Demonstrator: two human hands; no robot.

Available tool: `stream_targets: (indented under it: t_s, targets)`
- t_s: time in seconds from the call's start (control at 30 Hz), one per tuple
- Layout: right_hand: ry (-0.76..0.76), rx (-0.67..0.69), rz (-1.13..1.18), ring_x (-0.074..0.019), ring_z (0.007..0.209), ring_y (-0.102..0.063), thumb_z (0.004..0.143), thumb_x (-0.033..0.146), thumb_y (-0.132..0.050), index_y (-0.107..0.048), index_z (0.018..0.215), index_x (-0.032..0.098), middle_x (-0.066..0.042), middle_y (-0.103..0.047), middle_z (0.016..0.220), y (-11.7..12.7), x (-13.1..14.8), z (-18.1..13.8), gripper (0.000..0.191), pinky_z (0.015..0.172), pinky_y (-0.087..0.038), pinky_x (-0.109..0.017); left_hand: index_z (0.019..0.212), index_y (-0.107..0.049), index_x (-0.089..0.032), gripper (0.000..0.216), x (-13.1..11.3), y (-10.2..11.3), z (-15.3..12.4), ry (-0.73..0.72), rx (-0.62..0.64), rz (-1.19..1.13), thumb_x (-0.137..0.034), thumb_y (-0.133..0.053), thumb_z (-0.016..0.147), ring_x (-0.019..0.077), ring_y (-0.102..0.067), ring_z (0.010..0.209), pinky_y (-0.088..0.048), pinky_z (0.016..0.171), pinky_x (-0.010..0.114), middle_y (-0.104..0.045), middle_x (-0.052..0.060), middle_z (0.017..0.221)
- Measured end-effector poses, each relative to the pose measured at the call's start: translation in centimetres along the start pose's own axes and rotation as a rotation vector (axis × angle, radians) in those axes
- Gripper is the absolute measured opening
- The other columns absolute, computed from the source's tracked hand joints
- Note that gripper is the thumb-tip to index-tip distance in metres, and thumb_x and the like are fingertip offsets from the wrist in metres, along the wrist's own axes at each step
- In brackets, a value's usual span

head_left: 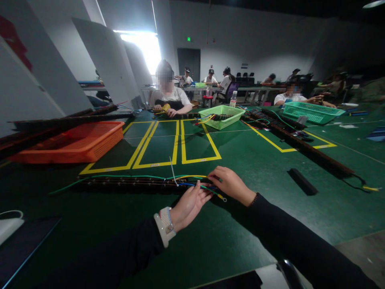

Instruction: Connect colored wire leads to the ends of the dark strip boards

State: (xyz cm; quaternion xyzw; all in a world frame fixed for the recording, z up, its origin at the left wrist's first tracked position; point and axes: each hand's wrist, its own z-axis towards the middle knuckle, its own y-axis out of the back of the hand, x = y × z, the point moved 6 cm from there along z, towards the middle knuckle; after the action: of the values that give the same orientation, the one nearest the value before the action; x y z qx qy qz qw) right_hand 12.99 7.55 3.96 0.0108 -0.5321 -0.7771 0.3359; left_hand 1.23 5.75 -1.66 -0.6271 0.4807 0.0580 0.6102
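A long dark strip point(129, 183) lies across the green table in front of me, with green, yellow and blue wires point(141, 176) running along it. My left hand point(189, 204) pinches the wire ends at the strip's right end. My right hand point(230, 184) rests over that same end, fingers curled onto the wires. A white cable tie point(173, 171) sticks up from the bundle just left of my hands.
An orange basket point(75, 142) stands at the left, a light green basket point(221, 115) at centre back, a teal basket point(311, 112) at the right. A second long strip point(297, 140) and a small black bar point(302, 181) lie right. Other people sit at the far side.
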Motion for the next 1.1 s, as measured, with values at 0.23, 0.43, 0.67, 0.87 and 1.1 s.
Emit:
stream_targets:
  t_s: [0.23, 0.43, 0.67, 0.87, 1.1]
  targets:
    - [0.058, 0.100, 0.099, -0.0133, 0.080, -0.058, 0.092, 0.021, -0.046, -0.064, 0.108, 0.020, -0.005, -0.059, 0.088, -0.4, 0.2, -0.3, 0.024, 0.071, -0.044, -0.023, 0.090, -0.055, -0.011, 0.017, -0.1, 0.2, 0.0, 0.004, -0.025, 0.032, -0.024, -0.045, 0.089, 0.0190, -0.062, 0.090, -0.045, 0.092, 0.039, -0.064, 0.011, 0.092]
    - [0.118, 0.238, 0.191, -0.0136, 0.081, -0.058, 0.092, 0.022, -0.045, -0.065, 0.109, 0.021, -0.005, -0.062, 0.086, -0.9, -0.1, -0.3, 0.026, 0.074, -0.045, -0.024, 0.089, -0.057, -0.009, 0.023, 0.1, 0.4, 0.0, 0.044, -0.005, 0.028, -0.027, -0.043, 0.090, 0.0209, -0.062, 0.092, -0.046, 0.089, 0.038, -0.065, 0.014, 0.091]
    - [0.106, 0.170, 0.144, -0.0140, 0.081, -0.057, 0.091, 0.022, -0.045, -0.065, 0.100, 0.018, -0.005, -0.062, 0.087, -0.2, 0.1, -0.3, 0.022, 0.073, -0.043, -0.024, 0.089, -0.058, -0.010, 0.021, 0.1, 0.2, -0.1, 0.044, -0.014, 0.019, -0.026, -0.044, 0.089, 0.0208, -0.062, 0.091, -0.045, 0.091, 0.039, -0.066, 0.012, 0.089]
    - [0.087, 0.293, 0.133, -0.0124, 0.065, -0.053, 0.082, 0.038, -0.058, -0.059, 0.101, 0.018, 0.000, -0.059, 0.072, 0.4, 1.2, -0.6, 0.028, 0.059, -0.037, -0.022, 0.097, -0.058, -0.008, 0.025, 0.2, 0.4, 0.2, 0.024, 0.019, 0.024, -0.027, -0.043, 0.090, 0.0212, -0.060, 0.099, -0.041, 0.097, 0.039, -0.066, 0.015, 0.097]
    - [0.024, 0.403, 0.147, -0.0097, 0.056, -0.054, 0.082, 0.030, -0.057, -0.052, 0.117, 0.021, 0.004, -0.059, 0.066, 0.0, 0.6, -1.0, 0.036, 0.052, -0.033, -0.019, 0.103, -0.056, -0.009, 0.025, 0.3, 0.4, 0.3, 0.027, 0.030, 0.003, -0.028, -0.044, 0.090, 0.0224, -0.059, 0.105, -0.038, 0.100, 0.042, -0.063, 0.018, 0.108]
